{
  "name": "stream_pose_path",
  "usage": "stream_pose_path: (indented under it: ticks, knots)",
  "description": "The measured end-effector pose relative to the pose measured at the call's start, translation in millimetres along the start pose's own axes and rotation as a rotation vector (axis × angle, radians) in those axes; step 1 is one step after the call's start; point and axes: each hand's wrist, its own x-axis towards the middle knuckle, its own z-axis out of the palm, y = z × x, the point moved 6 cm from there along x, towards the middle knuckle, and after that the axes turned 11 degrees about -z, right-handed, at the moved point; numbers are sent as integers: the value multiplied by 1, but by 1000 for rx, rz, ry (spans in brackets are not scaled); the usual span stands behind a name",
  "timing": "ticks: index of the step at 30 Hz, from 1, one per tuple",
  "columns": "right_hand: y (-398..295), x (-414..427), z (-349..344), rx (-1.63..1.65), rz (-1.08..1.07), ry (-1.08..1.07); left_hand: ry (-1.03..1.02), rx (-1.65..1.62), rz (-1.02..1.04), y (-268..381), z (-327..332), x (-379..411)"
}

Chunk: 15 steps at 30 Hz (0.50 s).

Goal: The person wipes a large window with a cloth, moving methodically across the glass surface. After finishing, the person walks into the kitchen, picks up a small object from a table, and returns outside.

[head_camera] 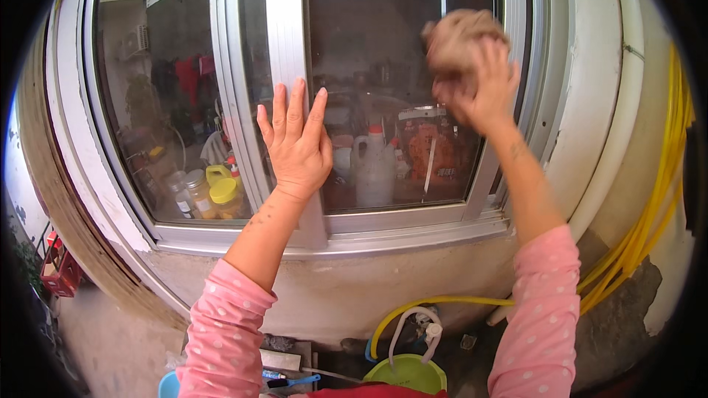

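My left hand (298, 143) lies flat with its fingers apart on the aluminium window frame (286, 27), holding nothing. My right hand (481, 85) presses a crumpled brownish cloth (462, 38) to the upper right of the dark glass pane (365, 27). Both the cloth and that hand are blurred. Behind the glass stand a plastic jug with a red cap (376, 163) and a red printed packet (428, 146). Jars with yellow lids (223, 192) show through the left pane.
Below the window are a green basin (409, 373) with a pale hose (399, 326) in it, a blue-handled brush (296, 381) and part of a light blue basin (168, 384). A coiled yellow hose (661, 193) hangs at the right, near a white pipe (614, 143). A red crate (62, 276) stands far left.
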Motion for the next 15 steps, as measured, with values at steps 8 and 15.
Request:
stream_pose_path:
  ticks: [8, 15]
  knots:
    - [-29, -38, 7, 53, 124, 112, 40, -2, 60, 0, -2, 1]
    - [-76, -139, -12, 190, 44, -167, 47, -70, 63, 2, -3, 0]
